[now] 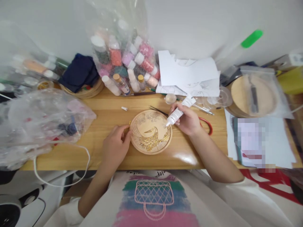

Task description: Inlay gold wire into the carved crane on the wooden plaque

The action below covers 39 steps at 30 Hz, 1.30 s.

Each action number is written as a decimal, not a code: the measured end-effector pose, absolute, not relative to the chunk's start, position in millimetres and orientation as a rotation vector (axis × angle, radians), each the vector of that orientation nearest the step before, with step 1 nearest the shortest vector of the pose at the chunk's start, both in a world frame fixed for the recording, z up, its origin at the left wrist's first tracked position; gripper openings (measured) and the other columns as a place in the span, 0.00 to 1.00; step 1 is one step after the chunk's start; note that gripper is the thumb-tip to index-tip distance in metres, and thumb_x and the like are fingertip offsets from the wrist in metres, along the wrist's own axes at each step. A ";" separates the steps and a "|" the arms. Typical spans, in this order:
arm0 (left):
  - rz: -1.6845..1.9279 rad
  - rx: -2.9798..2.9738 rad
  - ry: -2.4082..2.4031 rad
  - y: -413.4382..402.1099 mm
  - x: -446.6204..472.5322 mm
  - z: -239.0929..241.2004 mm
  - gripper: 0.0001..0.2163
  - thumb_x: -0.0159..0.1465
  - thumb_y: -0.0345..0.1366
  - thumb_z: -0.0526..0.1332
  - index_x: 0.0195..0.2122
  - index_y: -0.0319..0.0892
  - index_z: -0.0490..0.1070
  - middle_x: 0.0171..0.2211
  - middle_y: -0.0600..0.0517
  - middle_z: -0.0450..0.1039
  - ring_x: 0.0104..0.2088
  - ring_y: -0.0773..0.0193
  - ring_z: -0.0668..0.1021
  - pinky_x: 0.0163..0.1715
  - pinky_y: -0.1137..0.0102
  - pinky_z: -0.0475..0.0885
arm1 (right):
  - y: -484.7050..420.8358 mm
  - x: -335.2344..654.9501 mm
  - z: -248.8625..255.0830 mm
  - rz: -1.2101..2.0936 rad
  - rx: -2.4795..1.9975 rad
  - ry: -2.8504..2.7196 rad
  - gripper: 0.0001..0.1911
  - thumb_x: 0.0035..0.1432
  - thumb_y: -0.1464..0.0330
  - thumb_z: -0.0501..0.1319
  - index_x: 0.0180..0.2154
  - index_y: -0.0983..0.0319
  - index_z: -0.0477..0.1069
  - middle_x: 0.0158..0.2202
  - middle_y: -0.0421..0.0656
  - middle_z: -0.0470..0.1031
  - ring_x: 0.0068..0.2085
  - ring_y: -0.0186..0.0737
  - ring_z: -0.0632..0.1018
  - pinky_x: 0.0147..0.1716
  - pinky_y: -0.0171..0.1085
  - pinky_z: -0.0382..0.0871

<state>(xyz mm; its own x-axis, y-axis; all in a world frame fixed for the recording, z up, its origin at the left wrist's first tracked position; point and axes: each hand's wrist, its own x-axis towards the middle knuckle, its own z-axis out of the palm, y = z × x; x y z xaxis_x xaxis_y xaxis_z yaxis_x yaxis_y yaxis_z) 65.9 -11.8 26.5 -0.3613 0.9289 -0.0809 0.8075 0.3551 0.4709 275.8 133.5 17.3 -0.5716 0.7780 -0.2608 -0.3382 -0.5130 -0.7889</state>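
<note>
A round wooden plaque [151, 132] lies on the desk, with a bird design of raised gold lines and pale engraved lines around it. My left hand [117, 140] is curled at its left edge, fingertips and thumb against the rim. A tiny gold strip [130, 122] shows by those fingertips; whether they pinch it I cannot tell. My right hand [188, 118] grips a white glue tube [181, 110], tilted nozzle-down over the plaque's upper right edge. Dark tweezers [158, 110] lie just behind the plaque. A small white cap [124, 108] rests to their left.
A clear bag of colored sand bottles [125, 56] and white papers [189, 74] stand behind. Crumpled plastic bags [47, 116] fill the left. Red-handled scissors [207, 126] lie by my right forearm. At right are a phone [251, 142] and a bagged wooden disc [241, 91].
</note>
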 end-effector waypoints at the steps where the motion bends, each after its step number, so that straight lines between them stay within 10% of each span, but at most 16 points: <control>1: 0.506 1.538 2.281 -11.3 65.8 25.9 0.16 0.64 0.43 0.53 0.41 0.40 0.75 0.27 0.52 0.69 0.29 0.61 0.73 0.31 0.68 0.66 | 133.1 275.9 17.6 2.111 -0.823 -0.906 0.19 0.43 0.54 0.70 0.23 0.63 0.71 0.12 0.34 0.64 0.13 0.25 0.60 0.12 0.27 0.49; 15: 0.205 1.651 2.205 32.6 53.1 32.9 0.14 0.68 0.32 0.51 0.47 0.45 0.75 0.43 0.48 0.73 0.38 0.58 0.78 0.37 0.66 0.70 | 127.9 279.1 17.7 2.117 -0.855 -0.820 0.18 0.44 0.55 0.71 0.24 0.64 0.72 0.13 0.34 0.61 0.15 0.24 0.58 0.14 0.27 0.51; 39: 0.469 1.956 1.703 99.5 61.1 17.0 0.12 0.64 0.33 0.56 0.43 0.44 0.79 0.35 0.51 0.71 0.36 0.62 0.74 0.40 0.67 0.68 | 133.4 275.6 21.2 1.997 -0.887 -1.009 0.17 0.44 0.55 0.69 0.22 0.61 0.70 0.11 0.33 0.60 0.14 0.26 0.58 0.13 0.30 0.47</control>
